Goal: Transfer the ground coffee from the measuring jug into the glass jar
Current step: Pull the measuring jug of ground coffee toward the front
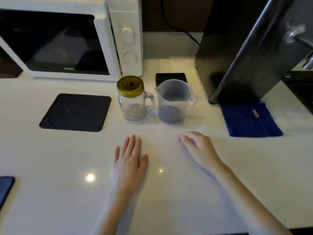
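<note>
Lower centre of the frame: the left hand (pixel 129 158) lies flat, palm down, on the white tabletop (pixel 50 192), its fingers (pixel 131 143) straight and close together, holding nothing. To its right, the right hand (pixel 197 146) rests on the same surface with its fingers (pixel 185 138) loosely curled under, also empty. Both hands lie near the vessels but touch neither.

Middle of the frame, just beyond the hands: the glass jar (pixel 133 106), a handled mug-style jar, stands upright with its gold lid (pixel 130 86) in place. Its interior appears empty; no dark grounds show through the glass. Just beside it on the right, apart from it, stands the clear measuring jug (pixel 174 100), upright, spout toward the jar. The ground coffee (pixel 170 114) forms a dark layer at the bottom of the jug.

Flanking items: a dark square mat (pixel 76 112) at left centre, a folded blue cloth (pixel 250 121) at right centre.

Upper frame: a white microwave (pixel 71 38) at upper left, a small black object (pixel 170 77) behind the jug, a dark appliance (pixel 250 48) at upper right.

Task status, as judged: nothing is transferred. Remaining steps are removal of the lid, lifting of the jug, pouring into the narrow jar mouth, and probably closing the jar again.
</note>
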Available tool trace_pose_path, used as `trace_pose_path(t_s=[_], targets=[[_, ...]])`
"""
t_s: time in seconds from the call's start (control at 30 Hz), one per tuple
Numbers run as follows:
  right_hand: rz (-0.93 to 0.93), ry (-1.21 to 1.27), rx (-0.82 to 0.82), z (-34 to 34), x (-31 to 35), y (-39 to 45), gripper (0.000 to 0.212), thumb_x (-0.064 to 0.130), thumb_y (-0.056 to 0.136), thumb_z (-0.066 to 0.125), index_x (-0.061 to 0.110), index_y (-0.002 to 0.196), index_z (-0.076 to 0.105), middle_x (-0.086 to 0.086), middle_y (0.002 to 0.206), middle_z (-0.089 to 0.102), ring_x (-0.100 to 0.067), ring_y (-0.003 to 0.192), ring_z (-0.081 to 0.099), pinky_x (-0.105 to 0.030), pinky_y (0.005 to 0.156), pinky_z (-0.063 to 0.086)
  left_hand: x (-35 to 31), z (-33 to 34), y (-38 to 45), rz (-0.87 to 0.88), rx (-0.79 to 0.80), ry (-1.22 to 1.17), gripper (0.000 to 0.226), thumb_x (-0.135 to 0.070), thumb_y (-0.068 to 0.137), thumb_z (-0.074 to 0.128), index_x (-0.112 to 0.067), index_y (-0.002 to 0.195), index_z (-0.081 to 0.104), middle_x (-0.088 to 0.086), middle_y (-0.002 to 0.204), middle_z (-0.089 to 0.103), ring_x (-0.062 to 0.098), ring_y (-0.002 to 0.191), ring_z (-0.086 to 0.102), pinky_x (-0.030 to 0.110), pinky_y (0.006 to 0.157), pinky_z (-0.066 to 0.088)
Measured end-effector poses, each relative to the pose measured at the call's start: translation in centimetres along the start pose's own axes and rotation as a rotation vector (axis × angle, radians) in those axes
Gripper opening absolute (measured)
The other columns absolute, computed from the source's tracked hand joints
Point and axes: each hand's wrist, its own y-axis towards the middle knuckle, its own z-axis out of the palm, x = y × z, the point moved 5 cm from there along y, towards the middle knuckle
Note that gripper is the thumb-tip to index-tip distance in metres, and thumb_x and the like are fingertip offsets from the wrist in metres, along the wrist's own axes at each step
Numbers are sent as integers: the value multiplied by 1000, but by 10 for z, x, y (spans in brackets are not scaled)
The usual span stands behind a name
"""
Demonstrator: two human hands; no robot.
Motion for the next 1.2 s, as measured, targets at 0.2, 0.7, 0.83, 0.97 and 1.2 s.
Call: trace_pose_path(t_s=[0.2, 0.7, 0.83, 0.97, 1.2], targets=[[44, 253, -481, -42, 14, 27, 6, 18, 93, 51, 18, 96, 56, 7, 84, 60, -5, 78, 56, -5, 66, 40, -1, -2, 1, 19, -28, 18, 72, -54, 82, 7, -23, 146, 18, -6, 157, 10, -2, 135, -10, 31, 113, -5], [309, 569, -507, -28, 14, 74, 33, 12, 90, 43, 19, 59, 40, 0, 62, 40, -11, 61, 40, -22, 63, 37, 0, -1, 3, 21, -6, 56, 73, -55, 82, 5, -23, 146, 16, -4, 158, 9, 12, 145, 0, 31, 112, -7], [409, 825, -539, -24, 11, 65, 42, 6, 86, 43, 22, 48, 35, 2, 54, 31, -11, 52, 31, -24, 54, 30, 0, -1, 3, 21, -1, 59, 74, -55, 81, 4, -24, 146, 16, -5, 158, 9, 12, 145, -1, 32, 113, -6], [414, 842, -567, -25, 12, 43, 36, 7, 86, 47, 20, 53, 41, 1, 57, 35, -11, 57, 34, -26, 57, 31, 1, -2, 4, 17, 3, 66, 74, -56, 80, 3, -25, 146, 15, -5, 158, 8, 12, 145, -1, 33, 114, -6], [304, 543, -514, -38, 34, -7, 22, 0, 83, 58, 1, 63, 51, -1, 57, 46, 5, 42, 46, -5, 41, 36, 1, 0, 4, 23, 5, 76, 76, -57, 79, 4, -24, 146, 17, -4, 158, 9, 13, 145, 1, 35, 114, -3]])
